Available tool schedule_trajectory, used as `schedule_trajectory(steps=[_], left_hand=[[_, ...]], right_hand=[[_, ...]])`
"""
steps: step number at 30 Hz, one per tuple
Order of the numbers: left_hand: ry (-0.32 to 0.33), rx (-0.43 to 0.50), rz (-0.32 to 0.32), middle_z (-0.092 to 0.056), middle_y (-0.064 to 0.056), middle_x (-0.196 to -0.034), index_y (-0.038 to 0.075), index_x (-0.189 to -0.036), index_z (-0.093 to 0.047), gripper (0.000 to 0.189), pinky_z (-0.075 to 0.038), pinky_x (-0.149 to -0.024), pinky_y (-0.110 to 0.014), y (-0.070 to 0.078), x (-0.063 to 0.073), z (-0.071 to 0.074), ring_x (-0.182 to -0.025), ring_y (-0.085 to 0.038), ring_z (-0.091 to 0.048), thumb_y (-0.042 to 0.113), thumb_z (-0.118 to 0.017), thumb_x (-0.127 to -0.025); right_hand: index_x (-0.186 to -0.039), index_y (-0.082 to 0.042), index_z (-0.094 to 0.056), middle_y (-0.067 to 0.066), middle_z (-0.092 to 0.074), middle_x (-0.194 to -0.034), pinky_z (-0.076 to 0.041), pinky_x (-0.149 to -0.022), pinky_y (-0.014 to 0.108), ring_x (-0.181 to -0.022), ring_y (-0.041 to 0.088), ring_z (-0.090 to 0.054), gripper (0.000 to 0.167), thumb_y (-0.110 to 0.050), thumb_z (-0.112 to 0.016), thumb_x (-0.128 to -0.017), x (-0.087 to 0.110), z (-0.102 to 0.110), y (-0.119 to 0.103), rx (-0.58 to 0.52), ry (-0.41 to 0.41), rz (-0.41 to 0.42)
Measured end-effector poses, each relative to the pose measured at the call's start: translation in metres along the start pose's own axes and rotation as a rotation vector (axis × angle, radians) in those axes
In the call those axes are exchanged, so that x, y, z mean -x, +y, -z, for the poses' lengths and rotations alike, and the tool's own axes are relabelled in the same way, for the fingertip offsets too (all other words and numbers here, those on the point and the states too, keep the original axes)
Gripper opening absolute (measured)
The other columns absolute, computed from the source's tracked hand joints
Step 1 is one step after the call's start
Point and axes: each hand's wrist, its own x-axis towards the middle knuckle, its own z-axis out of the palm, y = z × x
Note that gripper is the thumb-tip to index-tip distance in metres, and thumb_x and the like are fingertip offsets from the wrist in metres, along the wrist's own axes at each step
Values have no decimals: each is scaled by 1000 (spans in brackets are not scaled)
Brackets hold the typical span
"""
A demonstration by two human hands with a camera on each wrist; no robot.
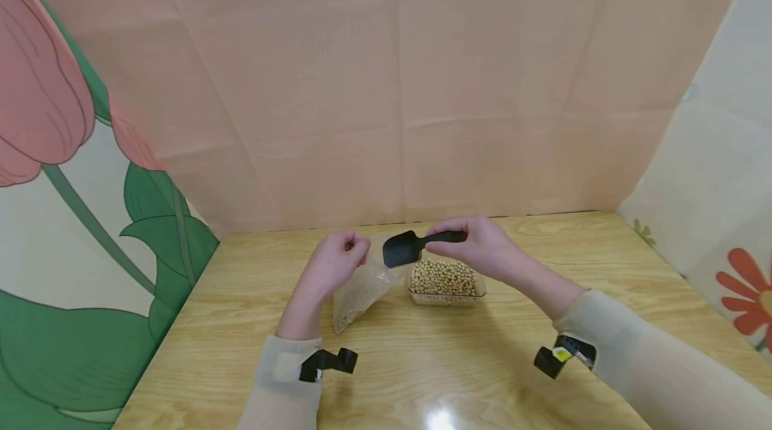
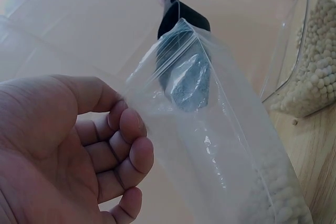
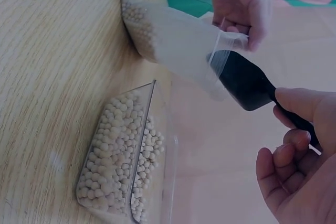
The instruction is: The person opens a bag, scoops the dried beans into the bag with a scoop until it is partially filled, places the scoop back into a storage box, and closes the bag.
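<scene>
My left hand [image 1: 338, 259] pinches the top edge of a clear zip bag [image 2: 210, 145], which hangs slanted with round pale beans [image 2: 281, 198] in its bottom corner. In my right hand [image 1: 482, 246] is the handle of a black scoop [image 1: 403, 249]. The scoop's blade reaches into the bag's mouth, as the left wrist view shows through the plastic. No beans can be made out on the blade. Beside the bag stands a clear rectangular container [image 3: 147, 103] filled with the same beans [image 3: 118, 150].
The wood-grain table [image 1: 386, 376] carries the container and the bag's lower corner. A pink sheet [image 1: 386, 95] hangs behind the table, and flower-patterned panels stand at the left and right. One small loose bean [image 2: 295, 122] lies near the container.
</scene>
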Motion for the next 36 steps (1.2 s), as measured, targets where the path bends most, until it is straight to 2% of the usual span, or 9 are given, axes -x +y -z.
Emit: schedule_trajectory(steps=[5, 8, 14, 20, 25, 29, 34, 36], left_hand=[[1, 3, -1, -62, -3, -81, 12, -84, -66, 30, -39, -62, -36, 0, 0, 0, -66, -20, -45, 24, -59, -110], [-1, 4, -3, -62, -4, -81, 12, -84, -66, 30, -39, -62, -36, 0, 0, 0, -65, -20, -45, 24, -58, -111], [-2, 11, 2, -61, -5, -82, 12, -85, -66, 30, -38, -61, -37, 0, 0, 0, -65, -20, -44, 23, -58, -111], [-5, 15, 5, -61, -5, -82, 12, -85, -66, 30, -37, -60, -36, 0, 0, -1, -63, -20, -42, 24, -57, -111], [-6, 21, 7, -60, -5, -82, 11, -85, -65, 30, -37, -60, -36, -1, 0, -1, -64, -20, -41, 23, -57, -111], [-4, 25, 7, -61, -5, -83, 11, -85, -65, 29, -38, -61, -37, -1, -1, -2, -65, -20, -42, 23, -57, -111], [1, 25, 8, -61, -5, -82, 11, -85, -64, 30, -38, -62, -37, -1, 0, -1, -66, -20, -43, 23, -57, -111], [2, 23, 11, -61, -5, -82, 11, -85, -64, 30, -38, -62, -37, 0, 0, -1, -67, -20, -44, 22, -57, -112]], right_hand=[[-125, -16, -83, 10, -76, -114, -48, -58, 32, -67, 19, -56, 34, -37, -86, -99, 4, 3, 0, 4, 9, 26], [-127, -17, -83, 10, -76, -123, -51, -63, 33, -74, 22, -61, 36, -38, -85, -99, 7, 6, 2, 0, 18, 20], [-131, -18, -82, 10, -72, -139, -57, -84, 39, -103, 27, -68, 41, -42, -85, -98, 16, 14, 9, -63, 25, -17], [-135, -18, -80, 10, -63, -154, -53, -103, 45, -135, 31, -62, 47, -46, -84, -98, 26, 24, 15, -116, 45, -65], [-137, -15, -78, 12, -62, -154, -51, -96, 40, -129, 31, -59, 47, -44, -83, -100, 34, 33, 21, -134, 70, -102], [-138, -13, -77, 11, -63, -153, -51, -95, 34, -129, 29, -59, 48, -43, -82, -101, 41, 40, 28, -136, 85, -133], [-136, -13, -78, 10, -68, -147, -52, -94, 33, -125, 27, -62, 48, -46, -82, -101, 46, 47, 38, -99, 105, -148], [-136, -13, -78, 11, -69, -145, -51, -89, 34, -119, 26, -61, 49, -46, -82, -101, 48, 49, 42, -83, 108, -153]])
